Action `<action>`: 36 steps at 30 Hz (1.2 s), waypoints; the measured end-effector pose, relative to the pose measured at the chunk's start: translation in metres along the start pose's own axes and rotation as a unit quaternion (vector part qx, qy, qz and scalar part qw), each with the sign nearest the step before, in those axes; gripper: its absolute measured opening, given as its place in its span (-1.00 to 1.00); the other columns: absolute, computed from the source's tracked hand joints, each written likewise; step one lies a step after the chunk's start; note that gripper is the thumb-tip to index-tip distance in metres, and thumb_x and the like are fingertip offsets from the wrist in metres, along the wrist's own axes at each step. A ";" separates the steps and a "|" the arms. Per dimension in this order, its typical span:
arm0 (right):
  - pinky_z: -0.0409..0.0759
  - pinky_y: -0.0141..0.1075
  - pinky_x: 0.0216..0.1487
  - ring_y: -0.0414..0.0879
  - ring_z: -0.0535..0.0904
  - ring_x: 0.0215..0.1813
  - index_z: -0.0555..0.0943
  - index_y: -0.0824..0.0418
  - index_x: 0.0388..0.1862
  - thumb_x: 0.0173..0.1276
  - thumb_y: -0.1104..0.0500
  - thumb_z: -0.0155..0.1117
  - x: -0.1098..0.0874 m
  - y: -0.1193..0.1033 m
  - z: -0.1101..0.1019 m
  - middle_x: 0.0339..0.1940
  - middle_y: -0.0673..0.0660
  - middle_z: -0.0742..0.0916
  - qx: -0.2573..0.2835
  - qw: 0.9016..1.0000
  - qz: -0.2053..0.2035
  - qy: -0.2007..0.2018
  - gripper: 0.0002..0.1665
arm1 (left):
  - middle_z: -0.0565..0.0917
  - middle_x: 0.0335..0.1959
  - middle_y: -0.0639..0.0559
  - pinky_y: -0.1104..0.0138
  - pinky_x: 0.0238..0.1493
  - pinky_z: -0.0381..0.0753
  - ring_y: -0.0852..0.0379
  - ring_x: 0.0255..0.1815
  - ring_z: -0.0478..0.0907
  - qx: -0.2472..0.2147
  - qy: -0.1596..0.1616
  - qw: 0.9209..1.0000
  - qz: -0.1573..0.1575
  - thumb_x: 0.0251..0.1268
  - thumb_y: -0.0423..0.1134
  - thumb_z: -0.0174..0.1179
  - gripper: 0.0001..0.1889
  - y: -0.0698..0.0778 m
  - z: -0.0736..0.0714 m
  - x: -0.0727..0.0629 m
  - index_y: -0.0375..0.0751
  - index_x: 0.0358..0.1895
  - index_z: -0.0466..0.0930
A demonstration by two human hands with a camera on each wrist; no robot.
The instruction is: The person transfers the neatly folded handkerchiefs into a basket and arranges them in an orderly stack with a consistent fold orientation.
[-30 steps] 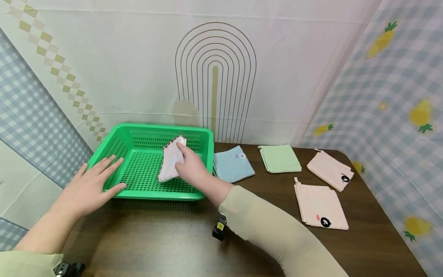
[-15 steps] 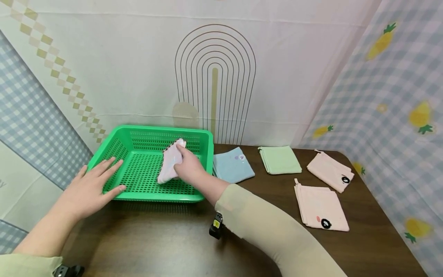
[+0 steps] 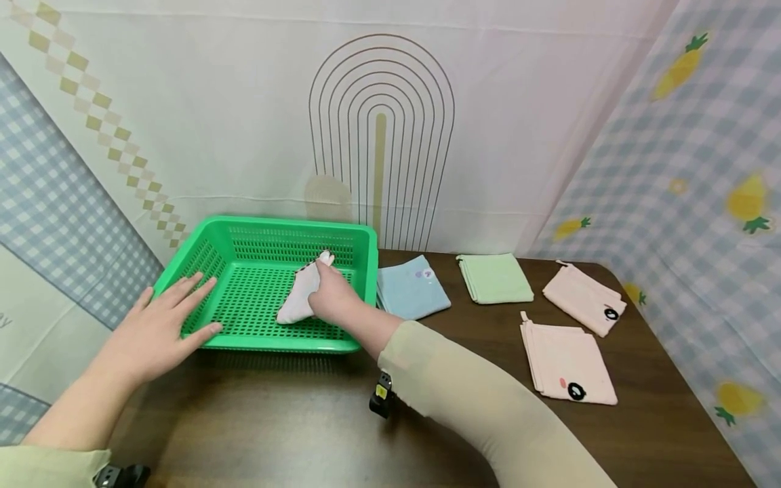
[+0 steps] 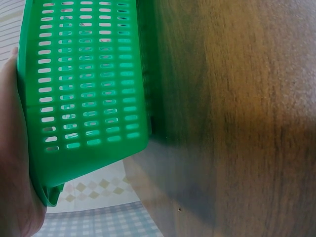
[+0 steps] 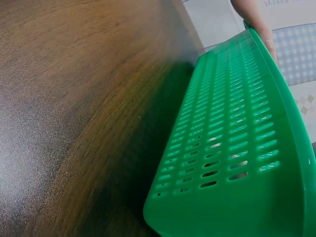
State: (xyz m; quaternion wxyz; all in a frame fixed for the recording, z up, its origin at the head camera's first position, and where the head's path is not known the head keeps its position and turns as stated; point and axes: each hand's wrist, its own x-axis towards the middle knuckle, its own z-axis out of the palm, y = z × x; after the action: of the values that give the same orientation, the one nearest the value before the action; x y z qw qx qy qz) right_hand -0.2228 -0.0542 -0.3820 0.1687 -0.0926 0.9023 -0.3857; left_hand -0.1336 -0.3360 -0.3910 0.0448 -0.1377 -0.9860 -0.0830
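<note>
Pale pink cloth [image 3: 299,298]: sits inside the green basket [image 3: 281,343] toward its right end, gripped by the right hand [image 3: 335,295], well apart from the left hand [image 3: 155,332], laid with spread fingers over the basket's left rim.

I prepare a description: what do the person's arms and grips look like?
Left grip and right grip are ungloved. The left sleeve is pale green, the right sleeve beige. A black device sits near each sleeve's end; the right one bears a yellow patch.
</note>
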 end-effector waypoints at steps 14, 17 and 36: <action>0.47 -0.20 0.30 0.02 0.35 0.44 -0.05 0.24 0.63 0.42 -0.03 0.16 -0.002 0.001 0.003 0.62 0.28 0.08 -0.082 0.996 0.035 -0.018 -0.03 | 0.06 0.59 -0.20 -0.13 0.51 -0.53 -0.33 0.52 0.06 0.000 0.002 1.000 0.003 0.39 0.27 0.07 -0.12 0.001 -0.001 0.002 0.12 0.63 -0.14; 0.51 -0.21 0.22 0.03 0.43 0.37 -0.11 0.21 0.64 0.41 -0.07 0.17 -0.002 0.001 0.004 0.63 0.30 0.00 -0.090 0.994 0.051 -0.025 0.02 | 0.05 0.59 -0.19 -0.14 0.51 -0.51 -0.33 0.52 0.06 0.001 0.001 1.000 0.002 0.39 0.27 0.07 -0.12 0.001 -0.001 0.001 0.12 0.63 -0.14; 0.48 -0.12 0.30 0.07 0.35 0.45 -0.15 0.12 0.66 0.42 -0.12 0.17 -0.009 -0.002 0.004 0.63 0.22 0.09 -0.104 0.993 0.052 -0.012 0.04 | 0.05 0.59 -0.22 -0.12 0.50 -0.58 -0.36 0.50 0.08 0.002 -0.005 1.000 0.002 0.39 0.26 0.07 -0.11 -0.001 0.001 0.000 0.10 0.63 -0.16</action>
State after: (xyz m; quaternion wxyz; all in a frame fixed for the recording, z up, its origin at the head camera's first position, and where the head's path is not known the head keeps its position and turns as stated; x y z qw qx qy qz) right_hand -0.2135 -0.0557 -0.3805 0.1891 -0.0676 0.9389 -0.2796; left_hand -0.1338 -0.3370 -0.3921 0.0405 -0.1402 -0.9860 -0.0806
